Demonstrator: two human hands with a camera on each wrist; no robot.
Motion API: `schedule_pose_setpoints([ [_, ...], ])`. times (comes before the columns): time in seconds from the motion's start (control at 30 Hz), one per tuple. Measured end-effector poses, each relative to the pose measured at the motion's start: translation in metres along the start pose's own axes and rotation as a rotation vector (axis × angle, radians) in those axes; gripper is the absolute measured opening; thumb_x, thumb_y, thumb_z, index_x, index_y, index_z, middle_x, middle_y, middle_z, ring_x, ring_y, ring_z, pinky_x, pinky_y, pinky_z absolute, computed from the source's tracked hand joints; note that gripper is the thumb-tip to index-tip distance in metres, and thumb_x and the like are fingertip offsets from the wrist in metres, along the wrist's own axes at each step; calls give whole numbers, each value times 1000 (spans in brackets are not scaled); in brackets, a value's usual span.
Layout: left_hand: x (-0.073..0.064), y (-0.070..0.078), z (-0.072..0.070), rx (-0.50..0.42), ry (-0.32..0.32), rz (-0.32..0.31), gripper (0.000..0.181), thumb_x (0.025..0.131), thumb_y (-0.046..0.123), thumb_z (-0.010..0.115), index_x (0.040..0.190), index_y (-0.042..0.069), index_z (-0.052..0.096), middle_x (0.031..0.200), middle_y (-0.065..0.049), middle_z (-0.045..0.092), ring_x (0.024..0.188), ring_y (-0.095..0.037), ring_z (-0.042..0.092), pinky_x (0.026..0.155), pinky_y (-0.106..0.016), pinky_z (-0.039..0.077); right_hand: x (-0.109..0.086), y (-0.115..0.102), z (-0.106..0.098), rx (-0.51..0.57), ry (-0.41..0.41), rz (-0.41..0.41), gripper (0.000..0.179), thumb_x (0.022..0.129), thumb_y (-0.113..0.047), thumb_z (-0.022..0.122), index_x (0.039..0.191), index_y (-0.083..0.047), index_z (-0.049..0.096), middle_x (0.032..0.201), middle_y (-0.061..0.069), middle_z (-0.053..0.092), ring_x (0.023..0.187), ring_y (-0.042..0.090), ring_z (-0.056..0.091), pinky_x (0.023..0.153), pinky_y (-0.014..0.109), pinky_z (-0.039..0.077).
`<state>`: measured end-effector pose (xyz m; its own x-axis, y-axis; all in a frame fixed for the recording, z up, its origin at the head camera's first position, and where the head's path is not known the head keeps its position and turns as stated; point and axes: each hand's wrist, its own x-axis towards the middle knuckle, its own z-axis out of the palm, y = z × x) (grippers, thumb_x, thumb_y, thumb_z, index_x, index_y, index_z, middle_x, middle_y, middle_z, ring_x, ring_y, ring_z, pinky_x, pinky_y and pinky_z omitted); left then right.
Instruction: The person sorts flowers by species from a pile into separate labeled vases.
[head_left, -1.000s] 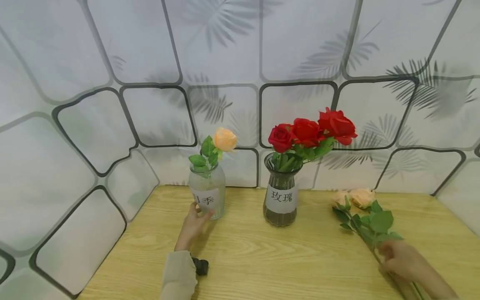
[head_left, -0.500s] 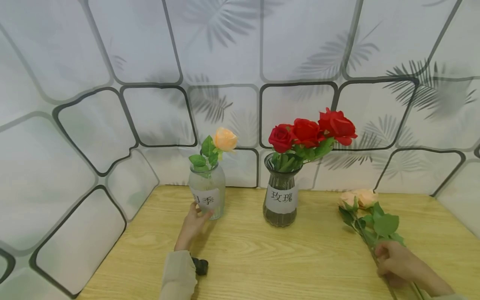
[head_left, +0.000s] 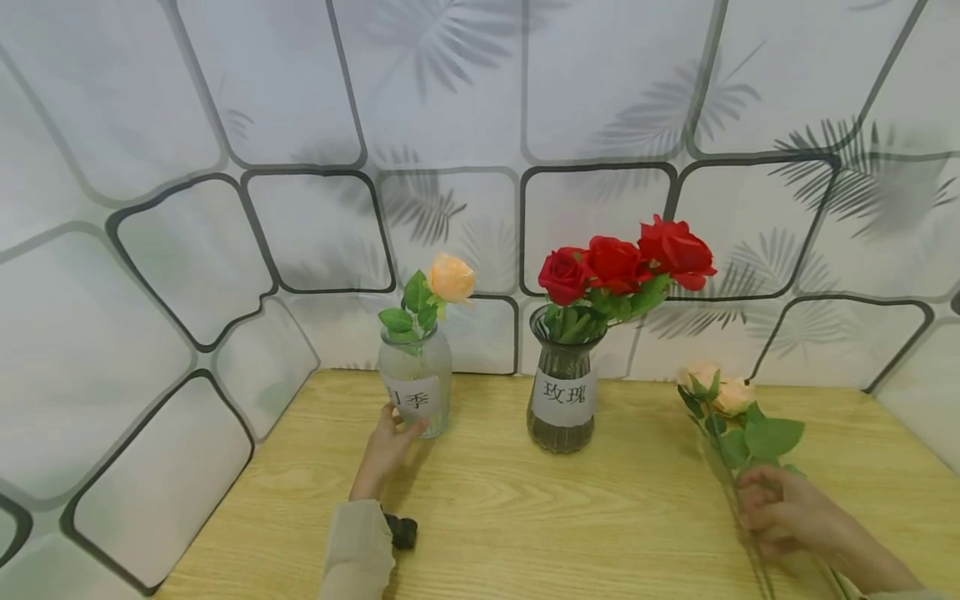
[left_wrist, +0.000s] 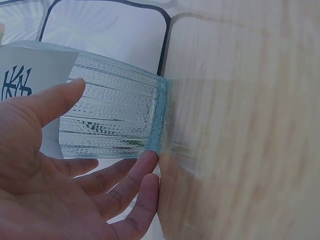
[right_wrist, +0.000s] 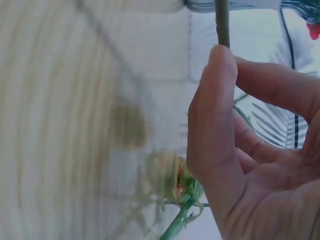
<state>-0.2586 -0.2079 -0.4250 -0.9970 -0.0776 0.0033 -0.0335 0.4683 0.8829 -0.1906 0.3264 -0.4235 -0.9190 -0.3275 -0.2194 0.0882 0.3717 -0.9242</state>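
Observation:
My left hand (head_left: 390, 446) holds the lower part of a clear glass vase (left_wrist: 115, 105), thumb in front near its white label and fingers along the other side. One peach rose (head_left: 451, 278) with green leaves stands in this vase. At the right, my right hand (head_left: 787, 508) pinches the thin stem (right_wrist: 223, 25) of a peach rose (head_left: 702, 380) between thumb and fingertips. Just behind that bloom is a second peach rose (head_left: 735, 397), its leafy stem running down past my hand. Part of the held stem is hidden behind my fingers.
A dark grey glass vase (head_left: 562, 437) with a white label stands mid-table, holding several red roses (head_left: 615, 265) that lean right. The wooden table (head_left: 540, 517) ends at a patterned wall covering (head_left: 600, 92) behind and on the left. A black band (head_left: 402, 532) shows at my left sleeve.
My right hand has moved slightly left and up. The peach rose in its fingers has lifted and its bloom has drawn apart from the other one. The left hand stays at its vase.

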Motion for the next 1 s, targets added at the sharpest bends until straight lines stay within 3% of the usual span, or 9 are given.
schedule_pose_setpoints([
  [0.13, 0, -1, 0, 6, 1, -2, 80, 103, 29, 60, 153, -14, 13, 146, -44, 35, 130, -59, 42, 101, -66, 41, 2, -4, 1, 43, 40, 10, 58, 94, 2, 61, 131, 26, 23, 101, 4, 61, 85, 17, 65, 73, 40, 60],
  [0.23, 0, -3, 1, 2, 4, -9, 80, 103, 29, 60, 153, -13, 14, 146, -43, 36, 131, -58, 42, 102, -66, 40, 3, -7, 2, 110, 66, 27, 45, 95, 1, 63, 126, 20, 37, 105, 3, 60, 89, 16, 64, 77, 43, 60],
  [0.33, 1, -4, 1, -9, 6, -7, 79, 103, 28, 60, 154, -12, 14, 147, -43, 36, 132, -58, 42, 103, -66, 39, 4, -8, 4, 210, 73, 35, 24, 96, 1, 63, 119, -3, 58, 104, 0, 61, 90, 15, 64, 79, 42, 59],
  [0.47, 1, -4, 1, -21, 4, 0, 79, 103, 27, 60, 154, -12, 13, 147, -43, 35, 132, -58, 41, 103, -67, 38, 7, -10, 9, 317, 107, 49, 30, 96, 2, 64, 110, -25, 67, 109, 1, 59, 90, 15, 65, 79, 41, 59],
  [0.57, 0, -3, 0, -29, 1, 0, 79, 103, 27, 60, 154, -12, 13, 147, -43, 35, 132, -58, 41, 103, -67, 38, 10, -13, 13, 354, 142, 59, 28, 97, 0, 64, 112, -24, 68, 117, 4, 56, 92, 15, 65, 80, 40, 59],
  [0.83, 0, -1, 0, -25, 1, -7, 80, 103, 28, 60, 154, -12, 13, 147, -43, 35, 132, -57, 42, 103, -66, 39, 15, -17, 27, 546, 193, 52, 31, 99, 2, 61, 102, -28, 67, 113, 2, 54, 90, 14, 66, 81, 40, 59],
  [1.0, 0, -1, -1, -25, -2, -10, 79, 103, 28, 59, 154, -12, 13, 148, -43, 34, 133, -58, 40, 103, -67, 38, 17, -21, 37, 577, 234, 24, 27, 100, 2, 58, 106, -24, 63, 116, 7, 48, 88, 15, 66, 81, 39, 59],
])
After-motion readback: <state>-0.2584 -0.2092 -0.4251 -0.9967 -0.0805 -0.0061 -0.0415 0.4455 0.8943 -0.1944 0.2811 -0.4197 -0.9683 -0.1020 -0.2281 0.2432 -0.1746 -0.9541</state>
